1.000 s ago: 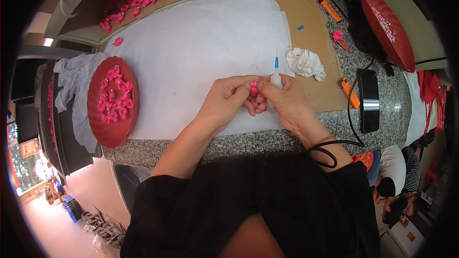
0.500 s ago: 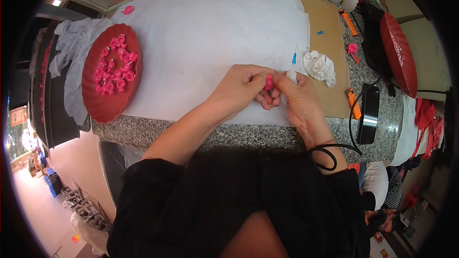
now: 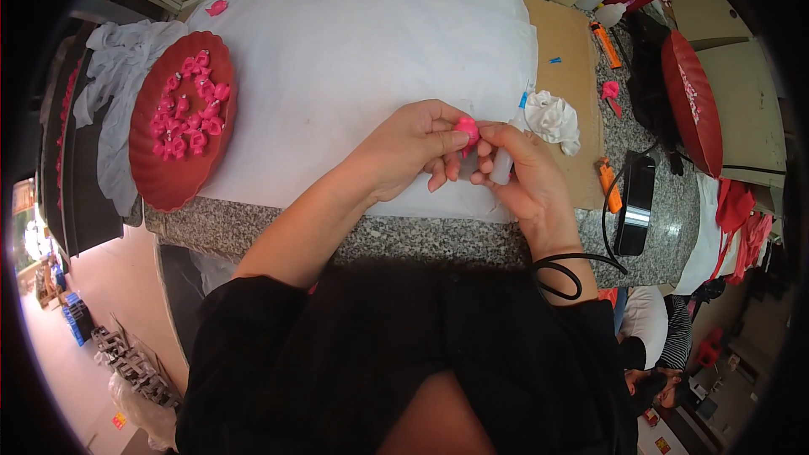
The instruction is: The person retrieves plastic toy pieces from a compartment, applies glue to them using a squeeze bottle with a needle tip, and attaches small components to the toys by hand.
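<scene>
A white sheet (image 3: 362, 50) covers much of the granite counter (image 3: 396, 240). Above it, the left hand (image 3: 413, 139) pinches a pink piece (image 3: 466, 126) between thumb and fingers; the right hand (image 3: 531, 173) has a bottle (image 3: 501, 168) tucked in its fingers, its thumb and forefinger right beside the piece (whether they touch it is hard to tell). Good handling here probably means a light, steady pinch, so the piece is not bent, and a loose grip on the bottle, its blue tip (image 3: 523, 99) aimed away from the fingers.
</scene>
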Tool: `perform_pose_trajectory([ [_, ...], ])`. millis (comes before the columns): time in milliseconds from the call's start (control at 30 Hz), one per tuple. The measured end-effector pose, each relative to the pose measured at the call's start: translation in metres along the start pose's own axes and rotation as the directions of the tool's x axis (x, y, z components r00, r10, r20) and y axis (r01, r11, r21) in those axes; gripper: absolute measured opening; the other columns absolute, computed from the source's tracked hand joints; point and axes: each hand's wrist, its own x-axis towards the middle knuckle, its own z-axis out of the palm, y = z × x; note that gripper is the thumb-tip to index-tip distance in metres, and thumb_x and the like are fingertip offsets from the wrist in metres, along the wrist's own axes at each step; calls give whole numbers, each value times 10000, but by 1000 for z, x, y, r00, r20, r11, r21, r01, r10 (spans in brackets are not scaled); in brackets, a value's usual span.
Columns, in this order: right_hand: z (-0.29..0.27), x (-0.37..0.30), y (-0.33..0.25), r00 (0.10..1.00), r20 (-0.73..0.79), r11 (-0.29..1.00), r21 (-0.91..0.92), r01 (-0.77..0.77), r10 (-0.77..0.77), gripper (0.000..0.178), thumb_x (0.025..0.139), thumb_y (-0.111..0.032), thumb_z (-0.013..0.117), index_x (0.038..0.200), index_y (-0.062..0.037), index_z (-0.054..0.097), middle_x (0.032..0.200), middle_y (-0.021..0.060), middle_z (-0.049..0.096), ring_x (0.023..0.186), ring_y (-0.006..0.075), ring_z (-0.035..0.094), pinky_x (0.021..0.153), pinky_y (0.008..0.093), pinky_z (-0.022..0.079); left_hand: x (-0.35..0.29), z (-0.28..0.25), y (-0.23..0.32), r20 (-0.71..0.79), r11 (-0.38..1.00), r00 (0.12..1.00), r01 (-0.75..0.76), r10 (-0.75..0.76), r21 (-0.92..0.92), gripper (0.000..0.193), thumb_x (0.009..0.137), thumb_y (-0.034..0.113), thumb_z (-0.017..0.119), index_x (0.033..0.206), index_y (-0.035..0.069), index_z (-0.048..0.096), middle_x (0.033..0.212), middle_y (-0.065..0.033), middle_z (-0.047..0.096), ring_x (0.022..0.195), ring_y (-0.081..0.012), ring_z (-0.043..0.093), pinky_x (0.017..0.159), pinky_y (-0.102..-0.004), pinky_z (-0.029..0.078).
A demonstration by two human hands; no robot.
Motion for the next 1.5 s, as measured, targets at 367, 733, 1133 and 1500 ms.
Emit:
perform_pose_trajectory([
  [367, -6, 4, 4, 998, 56, 1000, -16, 25, -24, 143, 770, -113, 628, 842, 7, 599, 668, 63, 587, 543, 124, 530, 511, 291, 470, 1, 4, -1, -7, 1000, 1000, -13, 13, -21, 234, 896, 113, 479, 1071, -42, 482, 847, -101, 579, 585, -125, 548, 423, -212, 440],
  [733, -6, 4, 4, 998, 56, 1000, -7, 15, -14, 147, 776, -93, 600, 871, 19, 612, 697, 51, 584, 579, 114, 521, 527, 285, 464, -3, 9, 2, -119, 976, 981, -131, 153, 175, 209, 824, 63, 594, 999, -37, 537, 773, -74, 606, 573, -95, 547, 431, -202, 445],
  [1133, 1, 1, 5, 997, 21, 996, -52, 72, -71, 146, 786, -89, 578, 885, 18, 585, 687, 53, 563, 561, 122, 512, 517, 288, 463, -7, 12, 9, -171, 943, 959, -171, 225, 286, 235, 816, 48, 602, 1023, -41, 536, 784, -66, 611, 585, -81, 547, 468, -207, 456],
  [1500, 1, -3, 4, 997, 45, 991, -120, 63, -58, 150, 774, -150, 614, 824, -16, 569, 647, 41, 532, 540, 131, 505, 507, 267, 426, -99, -113, 80, -350, 335, 40, 201, 936, 920, 331, 765, 72, 601, 1084, -5, 558, 889, -71, 620, 640, -102, 509, 582, -230, 437],
])
